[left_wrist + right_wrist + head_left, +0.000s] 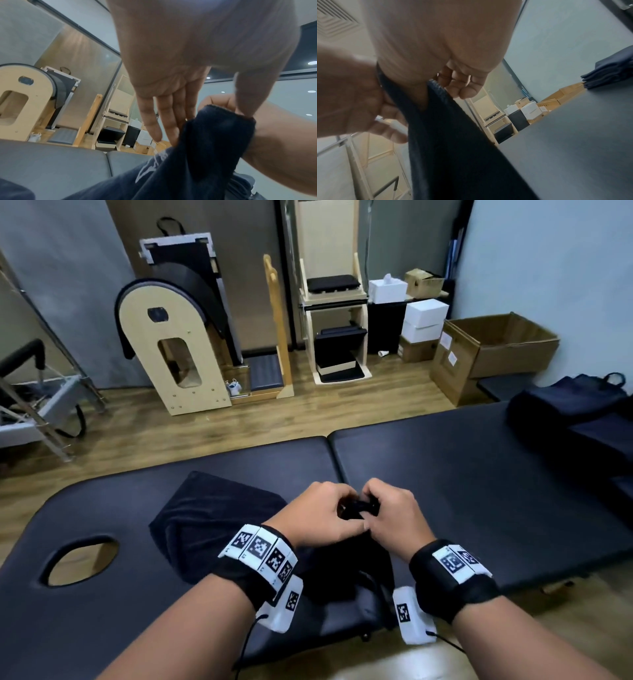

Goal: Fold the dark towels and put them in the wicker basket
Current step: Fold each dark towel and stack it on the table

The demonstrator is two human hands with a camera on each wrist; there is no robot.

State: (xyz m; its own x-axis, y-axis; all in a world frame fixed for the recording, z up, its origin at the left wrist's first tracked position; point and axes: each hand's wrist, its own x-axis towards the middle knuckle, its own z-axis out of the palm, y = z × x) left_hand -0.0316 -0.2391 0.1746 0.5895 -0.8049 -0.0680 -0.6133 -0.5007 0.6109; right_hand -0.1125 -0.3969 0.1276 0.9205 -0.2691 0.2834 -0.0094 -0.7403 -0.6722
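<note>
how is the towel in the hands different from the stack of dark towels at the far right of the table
The towel in the hands is unfolded, part spread on the massage table and part hanging off its near edge; the stack of towels lies folded in flat layers. The left hand and right hand pinch the first towel's edge, while nothing touches the stack. Both are dark navy cloth.

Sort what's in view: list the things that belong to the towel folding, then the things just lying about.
Job:
- dark navy terry towel, pinched by left hand and right hand
- stack of folded dark towels

Lying about:
- open brown cardboard box
- white tissue box
- dark fabric bag
</note>
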